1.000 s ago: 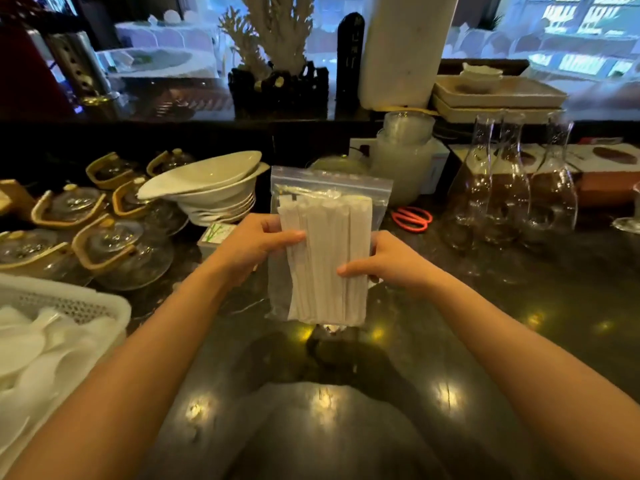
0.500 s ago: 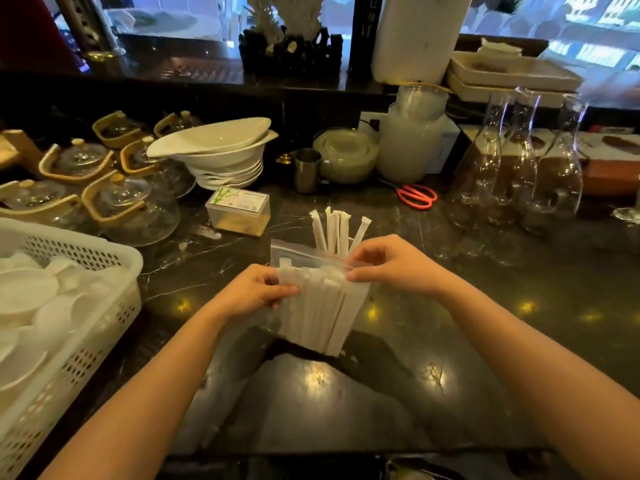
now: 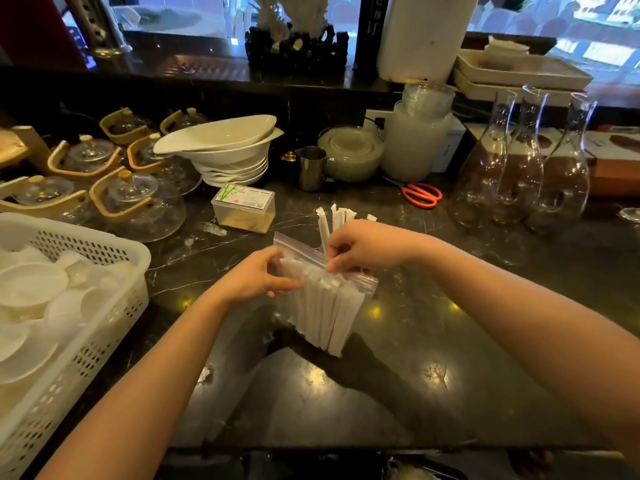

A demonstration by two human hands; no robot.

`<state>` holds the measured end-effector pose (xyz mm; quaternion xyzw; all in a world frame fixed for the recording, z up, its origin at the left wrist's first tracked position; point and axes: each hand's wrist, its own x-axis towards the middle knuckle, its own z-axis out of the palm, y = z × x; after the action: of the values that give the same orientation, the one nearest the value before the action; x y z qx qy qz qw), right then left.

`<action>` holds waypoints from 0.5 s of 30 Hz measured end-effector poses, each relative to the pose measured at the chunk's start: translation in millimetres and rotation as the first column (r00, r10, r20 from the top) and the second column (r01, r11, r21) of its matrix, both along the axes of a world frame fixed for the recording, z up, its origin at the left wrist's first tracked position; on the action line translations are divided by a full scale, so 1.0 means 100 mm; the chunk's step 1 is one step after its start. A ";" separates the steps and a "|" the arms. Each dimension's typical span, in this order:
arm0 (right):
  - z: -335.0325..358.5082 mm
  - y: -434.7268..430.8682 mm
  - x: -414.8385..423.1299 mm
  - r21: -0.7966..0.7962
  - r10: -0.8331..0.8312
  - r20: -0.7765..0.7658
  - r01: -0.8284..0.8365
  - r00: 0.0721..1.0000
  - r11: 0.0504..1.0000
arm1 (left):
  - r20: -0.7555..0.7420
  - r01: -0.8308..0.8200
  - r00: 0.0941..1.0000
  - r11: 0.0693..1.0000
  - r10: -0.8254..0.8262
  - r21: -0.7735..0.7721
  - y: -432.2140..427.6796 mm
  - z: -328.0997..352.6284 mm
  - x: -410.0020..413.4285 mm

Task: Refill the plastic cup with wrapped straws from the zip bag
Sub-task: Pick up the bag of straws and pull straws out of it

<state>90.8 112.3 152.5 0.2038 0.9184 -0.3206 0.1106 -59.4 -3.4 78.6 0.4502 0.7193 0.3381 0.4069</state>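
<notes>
A clear zip bag (image 3: 325, 306) packed with white wrapped straws stands upright over the dark counter, its bottom near the surface. My left hand (image 3: 258, 277) grips the bag's left side near the top. My right hand (image 3: 363, 245) pinches the bag's zip strip at its right end. Behind my right hand, a few wrapped straws (image 3: 334, 220) stick up; the plastic cup holding them is hidden by my hand and the bag.
A white perforated basket (image 3: 104, 327) of lids sits at the left. Glass teapots (image 3: 135, 202), stacked white bowls (image 3: 225, 150), a toothpick box (image 3: 244, 207), a steel cup (image 3: 311, 168), orange scissors (image 3: 420, 195) and three glass carafes (image 3: 519, 168) line the back of the counter.
The bag came down from chest height to the counter and tilted. My right hand shifted from the bag's side to its zip top. The straws standing behind came into view.
</notes>
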 end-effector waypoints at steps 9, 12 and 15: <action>-0.17 -0.04 -0.08 -0.250 -0.147 -0.049 0.130 0.988 0.959 | 0.205 -0.123 0.973 0.988 0.102 0.093 -0.19 0.33 0.24; -0.19 -0.05 -0.12 -0.273 -0.130 -0.094 0.100 0.987 0.957 | 0.330 -0.125 0.939 0.990 0.097 0.064 -0.11 0.31 0.36; -0.21 -0.03 -0.13 -0.296 -0.120 -0.108 0.083 0.987 0.951 | 0.354 -0.181 0.921 0.983 0.161 0.022 -0.04 0.31 0.40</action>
<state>77.9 109.2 131.4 0.2121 0.8546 -0.4695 0.0651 -19.5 -7.2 109.7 0.3291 0.6625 0.4665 0.4850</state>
